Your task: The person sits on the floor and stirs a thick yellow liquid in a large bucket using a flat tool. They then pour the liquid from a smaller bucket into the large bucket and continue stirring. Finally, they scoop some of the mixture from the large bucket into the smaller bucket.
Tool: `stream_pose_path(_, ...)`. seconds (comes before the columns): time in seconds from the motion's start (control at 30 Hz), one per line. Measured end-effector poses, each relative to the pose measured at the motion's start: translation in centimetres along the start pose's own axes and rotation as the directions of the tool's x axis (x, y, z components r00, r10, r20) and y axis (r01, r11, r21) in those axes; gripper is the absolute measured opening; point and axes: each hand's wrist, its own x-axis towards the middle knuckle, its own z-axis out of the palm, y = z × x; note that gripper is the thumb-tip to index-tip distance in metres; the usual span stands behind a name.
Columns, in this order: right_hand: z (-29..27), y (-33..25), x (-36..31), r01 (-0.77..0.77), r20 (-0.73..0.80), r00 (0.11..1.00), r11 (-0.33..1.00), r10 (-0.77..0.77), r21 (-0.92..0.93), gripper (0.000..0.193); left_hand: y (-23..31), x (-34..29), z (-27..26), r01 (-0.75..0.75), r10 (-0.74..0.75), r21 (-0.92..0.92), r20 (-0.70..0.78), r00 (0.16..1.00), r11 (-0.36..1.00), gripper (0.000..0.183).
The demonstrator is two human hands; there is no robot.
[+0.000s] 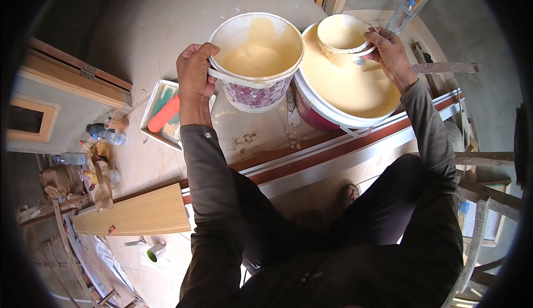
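My left hand (195, 74) is closed on the rim of a white bucket (258, 91) with a purple-patterned side, tilted slightly and partly filled with cream paint. To its right stands a larger bucket (314, 108), nearly full of the same cream paint (352, 88). Over that paint my right hand (388, 52) grips a small paint-smeared tub (344, 37) by its rim, and cream paint shows inside it. Whether the tub's underside touches the paint below cannot be made out.
Left of the buckets lies a paint tray (145, 120) with an orange roller-like piece (164, 113). White and brown trim lengths (333, 155) cross the floor before me. A plastic bottle (401, 16) stands behind the large bucket. A wooden panel (139, 213) lies at lower left.
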Motion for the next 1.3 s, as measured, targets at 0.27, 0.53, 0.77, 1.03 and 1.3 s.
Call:
stream_pose_path(0.27,-0.4,-0.7,-1.0,0.016,0.046,0.999,0.994,-0.021,0.105,0.021,0.0,0.4,0.5,-0.012,0.012,0.004,0.044,0.999,1.000,0.015)
stream_pose_path(0.53,0.3,-3.6,-3.7,0.037,0.091,0.995,0.992,-0.049,0.124,0.019,-1.0,0.2,-0.1,0.000,0.001,-0.017,0.055,0.998,1.000,0.017)
stream_pose_path(0.77,1.7,-4.9,-4.2,0.057,0.122,0.990,0.993,-0.069,0.103,0.020,-1.2,0.1,-0.1,0.002,-0.001,-0.018,0.043,0.999,1.000,0.020)
stream_pose_path(1.03,4.3,-6.4,-3.9,0.124,0.130,0.985,0.991,-0.118,-0.045,0.024,-1.2,-0.3,-0.2,0.016,-0.016,-0.013,0.053,0.998,1.000,0.020)
stream_pose_path(1.3,6.6,-8.2,-3.7,0.189,0.106,0.980,0.947,-0.166,-0.259,0.034,-1.5,-0.7,-0.3,0.008,-0.007,-0.027,0.052,0.999,1.000,0.019)
